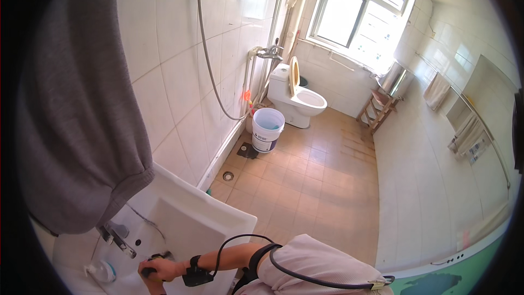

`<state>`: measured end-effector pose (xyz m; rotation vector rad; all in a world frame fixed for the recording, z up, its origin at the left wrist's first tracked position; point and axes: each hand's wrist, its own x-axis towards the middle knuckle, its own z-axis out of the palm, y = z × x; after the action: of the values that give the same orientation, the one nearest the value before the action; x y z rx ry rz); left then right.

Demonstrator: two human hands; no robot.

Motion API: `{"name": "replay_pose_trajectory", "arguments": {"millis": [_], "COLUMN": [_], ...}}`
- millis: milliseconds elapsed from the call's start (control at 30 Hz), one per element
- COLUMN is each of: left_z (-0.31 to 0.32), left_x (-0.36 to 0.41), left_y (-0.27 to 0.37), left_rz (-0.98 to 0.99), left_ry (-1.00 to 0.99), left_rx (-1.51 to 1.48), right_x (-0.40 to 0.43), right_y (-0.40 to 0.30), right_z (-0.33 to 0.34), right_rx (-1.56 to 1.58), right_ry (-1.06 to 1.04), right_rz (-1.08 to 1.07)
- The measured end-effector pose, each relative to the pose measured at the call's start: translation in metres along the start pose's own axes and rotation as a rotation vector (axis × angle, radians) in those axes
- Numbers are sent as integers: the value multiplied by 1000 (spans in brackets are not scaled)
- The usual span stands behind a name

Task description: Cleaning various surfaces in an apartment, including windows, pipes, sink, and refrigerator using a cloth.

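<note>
My right hand (167, 269), with a black device strapped at its wrist, is over the white washbasin (192, 229). Its fingers are closed around a dark object (148, 272) whose kind is unclear. My left hand (152, 283) is below it at the lower picture edge, mostly covered by the right; its grip cannot be made out. A dark, blurred thing (166, 255) shows just beyond the right hand's knuckles. The metal faucet (123, 246) rises close by. A clear pump bottle (104, 271) stands on the basin's ledge, left of my hands.
A large grey cloth (86, 110) hangs over the basin's left side. Beyond the basin are a floor drain (228, 176), a white bucket (266, 137) and a toilet (301, 104) with its seat raised. A shower hose (204, 53) droops along the wall. A wooden stand (374, 110) is far right.
</note>
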<state>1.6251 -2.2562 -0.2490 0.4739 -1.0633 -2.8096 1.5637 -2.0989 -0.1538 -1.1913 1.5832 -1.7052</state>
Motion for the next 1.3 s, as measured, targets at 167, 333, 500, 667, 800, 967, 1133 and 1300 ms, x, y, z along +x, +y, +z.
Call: {"name": "replay_pose_trajectory", "arguments": {"millis": [167,333,500,667,800,967,1133,1300], "left_z": [-3,3,-11,22,28,36,34,51], "left_x": [-3,2,-27,-20,-40,-48,-48,-56], "left_y": [-2,-6,-17,2,18,20,18,34], "left_rz": [-10,-31,73,-69,-90,11,178,80], "left_ry": [-2,-28,91,175,277,308,283,210], "left_rx": [26,22,46,-202,201,86,191,475], "right_x": [6,18,34,43,54,55,29,50], "right_y": [1,13,34,74,118,131,124,71], "right_z": [11,10,16,-15,-47,-43,-49,-37], "right_rx": [-318,-376,-257,-34,404,110,-435,233], "right_ry": [196,269,126,143,184,183,-260,-126], "right_rz": [137,233,582,450,601,632,76,690]}}
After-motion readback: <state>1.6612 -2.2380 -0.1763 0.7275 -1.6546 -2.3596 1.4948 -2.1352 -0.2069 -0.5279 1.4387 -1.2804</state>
